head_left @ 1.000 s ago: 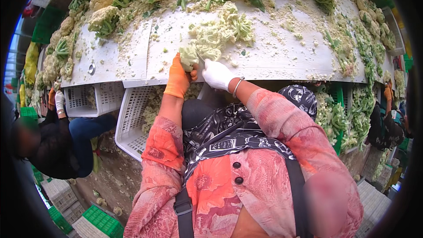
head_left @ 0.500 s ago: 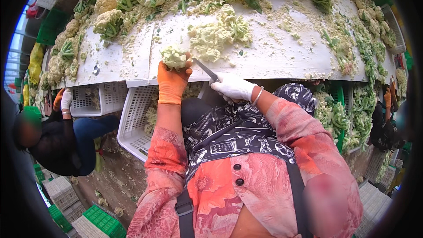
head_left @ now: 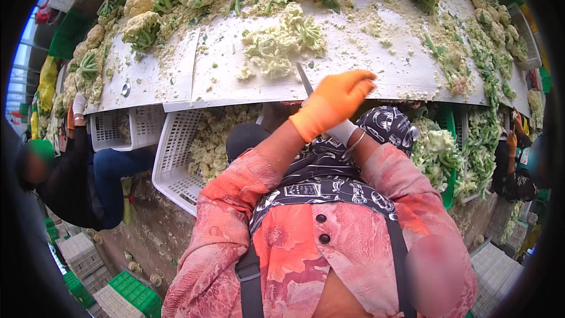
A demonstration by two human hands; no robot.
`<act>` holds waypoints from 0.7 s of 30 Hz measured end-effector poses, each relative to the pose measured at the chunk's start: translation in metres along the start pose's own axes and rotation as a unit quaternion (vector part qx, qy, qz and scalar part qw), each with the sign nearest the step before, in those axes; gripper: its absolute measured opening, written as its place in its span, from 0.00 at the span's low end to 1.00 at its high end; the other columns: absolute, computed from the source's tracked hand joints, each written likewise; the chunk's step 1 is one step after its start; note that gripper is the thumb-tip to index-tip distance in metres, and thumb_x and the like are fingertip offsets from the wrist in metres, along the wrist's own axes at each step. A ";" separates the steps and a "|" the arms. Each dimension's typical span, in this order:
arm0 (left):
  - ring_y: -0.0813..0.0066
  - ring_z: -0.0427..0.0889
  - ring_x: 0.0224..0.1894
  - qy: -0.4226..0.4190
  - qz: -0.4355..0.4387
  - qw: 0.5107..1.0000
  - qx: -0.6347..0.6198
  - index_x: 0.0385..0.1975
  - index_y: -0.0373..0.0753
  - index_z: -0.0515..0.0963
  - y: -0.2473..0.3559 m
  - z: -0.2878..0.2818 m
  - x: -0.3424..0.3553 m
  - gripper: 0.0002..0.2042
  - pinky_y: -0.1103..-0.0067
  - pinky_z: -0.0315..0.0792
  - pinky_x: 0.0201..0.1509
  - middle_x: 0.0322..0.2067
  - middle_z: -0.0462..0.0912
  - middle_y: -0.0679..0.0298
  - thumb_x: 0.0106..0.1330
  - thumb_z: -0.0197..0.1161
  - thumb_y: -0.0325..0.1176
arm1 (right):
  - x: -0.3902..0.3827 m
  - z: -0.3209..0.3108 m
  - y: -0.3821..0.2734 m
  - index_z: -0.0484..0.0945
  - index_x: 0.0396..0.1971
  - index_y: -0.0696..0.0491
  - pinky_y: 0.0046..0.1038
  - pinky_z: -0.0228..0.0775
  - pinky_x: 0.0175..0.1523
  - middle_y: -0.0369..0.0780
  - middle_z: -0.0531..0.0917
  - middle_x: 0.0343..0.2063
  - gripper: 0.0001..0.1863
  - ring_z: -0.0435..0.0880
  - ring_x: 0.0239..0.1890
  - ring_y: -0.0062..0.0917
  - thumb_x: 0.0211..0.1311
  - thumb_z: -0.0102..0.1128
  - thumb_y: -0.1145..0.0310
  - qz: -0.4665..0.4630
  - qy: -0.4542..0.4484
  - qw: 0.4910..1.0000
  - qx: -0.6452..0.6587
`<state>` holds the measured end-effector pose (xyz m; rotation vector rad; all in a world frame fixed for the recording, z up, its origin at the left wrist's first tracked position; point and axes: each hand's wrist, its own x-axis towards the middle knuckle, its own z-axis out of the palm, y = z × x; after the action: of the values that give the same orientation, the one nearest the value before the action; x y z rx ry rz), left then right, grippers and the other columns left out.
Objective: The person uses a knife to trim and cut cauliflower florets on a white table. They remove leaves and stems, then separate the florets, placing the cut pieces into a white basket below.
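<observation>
One orange-gloved left hand (head_left: 335, 103), fingers partly spread and seemingly empty, crosses over the white-gloved right hand (head_left: 342, 132), whose grip near the knife (head_left: 304, 79) is hidden — apparently between cuts — and further trimming calls for uncrossing before reaching cauliflower pieces (head_left: 273, 50) on the table (head_left: 218, 79)

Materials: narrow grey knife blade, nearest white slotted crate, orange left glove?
Narrow grey knife blade: likely metal, dull finish; thin, straight profile.
Nearest white slotted crate: probably moulded plastic, fairly smooth; regular openings through its walls.
Orange left glove: likely fabric, matte; close-fitting, no strong shine. Any coating can't be told.
</observation>
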<state>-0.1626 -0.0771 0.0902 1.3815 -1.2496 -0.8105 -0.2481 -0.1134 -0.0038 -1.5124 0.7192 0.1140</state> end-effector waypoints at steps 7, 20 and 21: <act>0.48 0.81 0.50 0.197 -0.263 0.880 0.342 0.49 0.43 0.80 -0.121 -0.116 -0.047 0.14 0.64 0.75 0.56 0.49 0.81 0.49 0.65 0.63 0.36 | 0.018 0.005 -0.030 0.75 0.47 0.56 0.31 0.73 0.23 0.40 0.81 0.23 0.14 0.79 0.17 0.24 0.69 0.54 0.63 0.016 0.151 0.988 0.000; 0.78 0.80 0.40 0.276 -0.296 0.877 -0.259 0.51 0.39 0.80 -0.115 -0.131 -0.053 0.15 0.79 0.74 0.44 0.40 0.83 0.65 0.69 0.64 0.39 | 0.090 0.008 -0.046 0.70 0.51 0.54 0.22 0.66 0.18 0.38 0.80 0.26 0.16 0.77 0.18 0.16 0.69 0.60 0.63 -0.092 0.087 0.982 0.143; 0.77 0.80 0.41 0.291 -0.278 0.868 -0.291 0.51 0.39 0.80 -0.112 -0.130 -0.052 0.15 0.78 0.74 0.44 0.41 0.83 0.65 0.69 0.63 0.40 | 0.086 0.008 -0.053 0.70 0.51 0.54 0.22 0.67 0.18 0.38 0.80 0.25 0.16 0.77 0.18 0.17 0.69 0.60 0.64 -0.085 0.076 0.980 0.163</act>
<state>-0.0237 -0.0057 0.0022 1.3268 -0.0920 -0.9521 -0.1511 -0.1424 -0.0013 -1.2678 0.6890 -0.2405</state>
